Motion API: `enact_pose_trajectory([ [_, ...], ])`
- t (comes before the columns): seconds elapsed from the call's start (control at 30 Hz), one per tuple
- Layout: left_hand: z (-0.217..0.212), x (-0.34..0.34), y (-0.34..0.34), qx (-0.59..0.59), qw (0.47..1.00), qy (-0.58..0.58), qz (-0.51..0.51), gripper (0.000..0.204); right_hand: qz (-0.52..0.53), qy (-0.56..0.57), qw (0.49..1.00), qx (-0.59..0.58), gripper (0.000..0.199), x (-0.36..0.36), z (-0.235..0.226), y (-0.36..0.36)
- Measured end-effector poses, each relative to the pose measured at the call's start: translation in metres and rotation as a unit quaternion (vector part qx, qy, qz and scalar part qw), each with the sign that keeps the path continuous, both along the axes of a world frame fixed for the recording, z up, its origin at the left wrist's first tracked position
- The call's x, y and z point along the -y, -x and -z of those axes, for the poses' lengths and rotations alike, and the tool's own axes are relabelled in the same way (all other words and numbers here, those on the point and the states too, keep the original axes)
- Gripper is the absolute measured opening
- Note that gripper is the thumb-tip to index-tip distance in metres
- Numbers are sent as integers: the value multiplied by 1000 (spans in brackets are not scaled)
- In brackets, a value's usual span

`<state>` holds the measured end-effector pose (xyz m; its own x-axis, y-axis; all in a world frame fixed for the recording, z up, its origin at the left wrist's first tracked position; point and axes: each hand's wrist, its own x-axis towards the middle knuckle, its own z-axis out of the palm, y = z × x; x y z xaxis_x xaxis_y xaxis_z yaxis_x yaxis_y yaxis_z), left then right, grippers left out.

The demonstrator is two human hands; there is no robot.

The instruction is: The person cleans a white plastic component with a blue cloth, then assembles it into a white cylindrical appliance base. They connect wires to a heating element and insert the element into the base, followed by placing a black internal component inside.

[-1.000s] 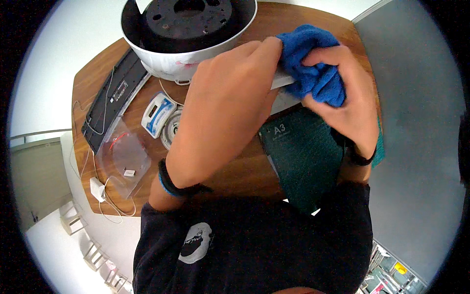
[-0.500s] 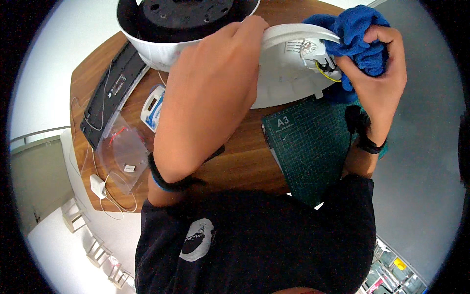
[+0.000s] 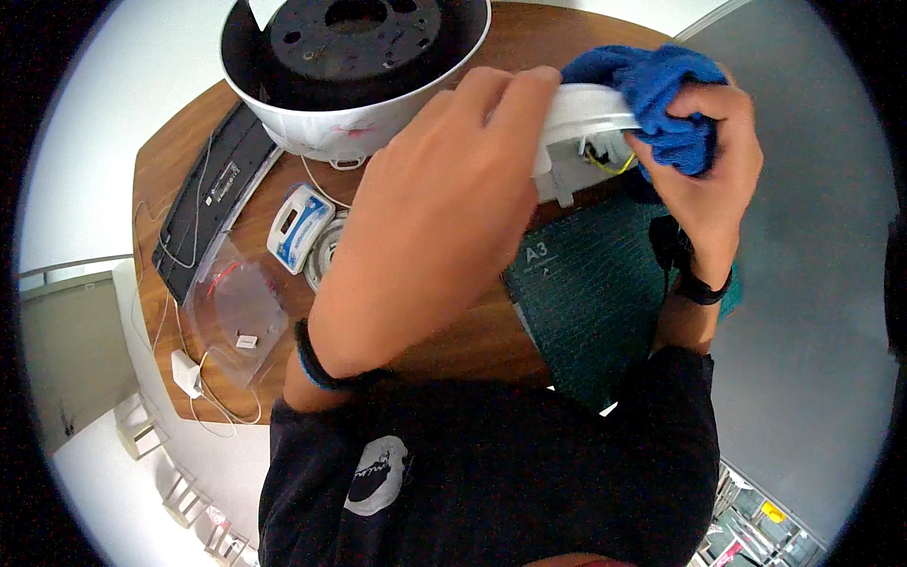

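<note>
A curved white plastic shell (image 3: 590, 106) is held up over the far side of the table, its rim toward me. Inside it a yellow wire (image 3: 622, 166) and small white fittings show in part. My left hand (image 3: 444, 222) is closed over the shell's rim on the left, its back toward me and its fingertips hidden. Bunched in my right hand (image 3: 723, 180) is a blue cloth (image 3: 647, 76), with thumb and fingers closed round it at the right end of the rim. The cloth touches the shell there.
A big white round housing (image 3: 316, 130) with a dark interior plate stands at the far left. Near it lie a long black panel (image 3: 198, 198), a blue-and-white case (image 3: 300, 227), a clear bag (image 3: 241, 307) and a white adapter (image 3: 186, 373). A green cutting mat (image 3: 590, 293) lies at right.
The shell has tilted and come nearer, so less of its inside shows. My left hand has shifted right and nearer; my right hand has moved slightly left with the cloth.
</note>
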<state>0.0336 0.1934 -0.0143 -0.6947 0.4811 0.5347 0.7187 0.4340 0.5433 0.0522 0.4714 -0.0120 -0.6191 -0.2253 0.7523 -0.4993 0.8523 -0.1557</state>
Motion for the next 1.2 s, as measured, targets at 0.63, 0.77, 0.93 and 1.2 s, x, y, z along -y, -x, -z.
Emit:
enact_pose_trajectory([
  [0.63,3,-3,8,-44,998,-34,-13,45,-8,58,998,13,48,5,-13,-7],
  [0.77,3,4,12,6,999,-2,-49,39,49,102,992,-62,53,-1,-12,-6],
  [0.93,-1,10,15,-8,999,9,-53,40,-12,158,987,17,64,-20,-22,-15],
  [1.2,-2,4,9,-63,990,73,-100,43,31,228,973,-25,77,-32,-40,-25],
])
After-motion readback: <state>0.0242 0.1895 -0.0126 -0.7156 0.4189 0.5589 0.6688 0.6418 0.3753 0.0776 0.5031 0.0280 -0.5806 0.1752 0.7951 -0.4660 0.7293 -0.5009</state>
